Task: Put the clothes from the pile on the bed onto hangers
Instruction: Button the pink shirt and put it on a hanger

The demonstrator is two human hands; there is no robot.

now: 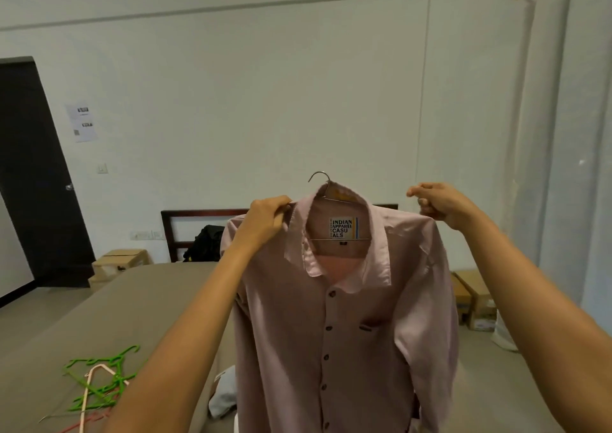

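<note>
Holding up a pink button-up shirt point(344, 349), both grips were raised above the bed point(139, 300). The shirt sat on a metal wire hanger point(320, 172); the hook stood out above the collar and the lower bar crossed inside the neck, just below the woven label point(342, 228). The front was buttoned and faced the camera, and the body hung straight down.

Left grip point(265, 217): fingers curled, pinching the fabric at the shoulder just beside the collar.
Right grip point(443, 205): fingers curled tight, gripping the outer edge of the other shoulder, where the sleeve began.

On the bed, lower left: a tangle of green plastic hangers point(102, 376) with a pale hanger point(86, 389) lying across them. A pale garment point(222, 396) lay on the bed partly behind the shirt's lower edge.

A black backpack point(205, 243) sat against the dark wooden headboard point(198, 214). Cardboard boxes point(473, 300) stood on the floor to the right, and a dark door point(36, 174) was at far left.
</note>
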